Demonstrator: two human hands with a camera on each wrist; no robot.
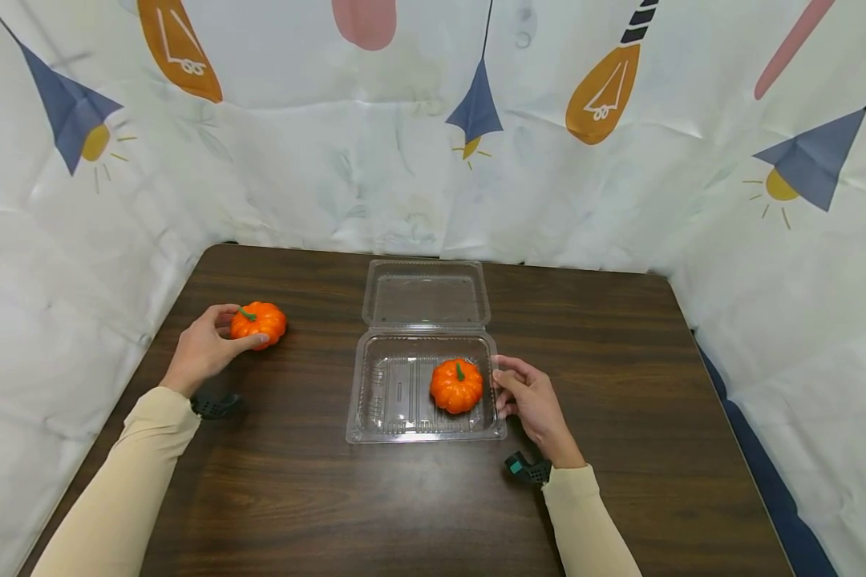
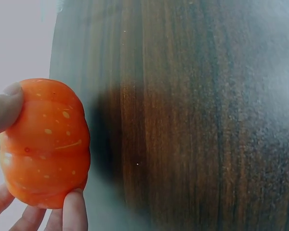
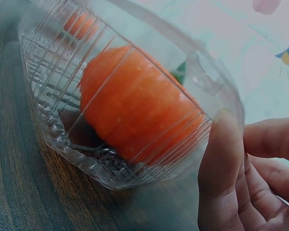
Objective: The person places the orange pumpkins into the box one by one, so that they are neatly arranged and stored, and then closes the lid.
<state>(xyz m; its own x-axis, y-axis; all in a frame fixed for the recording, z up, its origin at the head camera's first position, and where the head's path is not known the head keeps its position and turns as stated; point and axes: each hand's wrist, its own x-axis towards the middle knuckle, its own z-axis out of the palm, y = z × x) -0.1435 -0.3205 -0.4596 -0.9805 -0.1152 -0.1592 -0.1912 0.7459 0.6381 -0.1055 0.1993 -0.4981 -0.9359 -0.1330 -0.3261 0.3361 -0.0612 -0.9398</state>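
My left hand [image 1: 205, 349] holds a small orange toy pumpkin [image 1: 259, 324] with a green stem, at the table's left side. Close up in the left wrist view, thumb and fingers grip the pumpkin [image 2: 45, 144] from opposite sides, and a dark shadow falls on the wood beside it. A clear plastic clamshell box [image 1: 393, 434] lies mid-table, its lid [image 1: 427, 295] folded back. Inside, towards the right, sits another orange pumpkin [image 1: 457, 386]. My right hand [image 1: 536, 401] pinches the box's right rim; in the right wrist view the boxed pumpkin [image 3: 139, 106] shows through the ribbed wall.
The dark wooden table [image 1: 281, 497] has rounded far corners. A white cloth [image 1: 281, 176] printed with lamps and bulbs hangs behind it and along both sides. Something dark blue [image 1: 765, 473] shows beyond the right edge.
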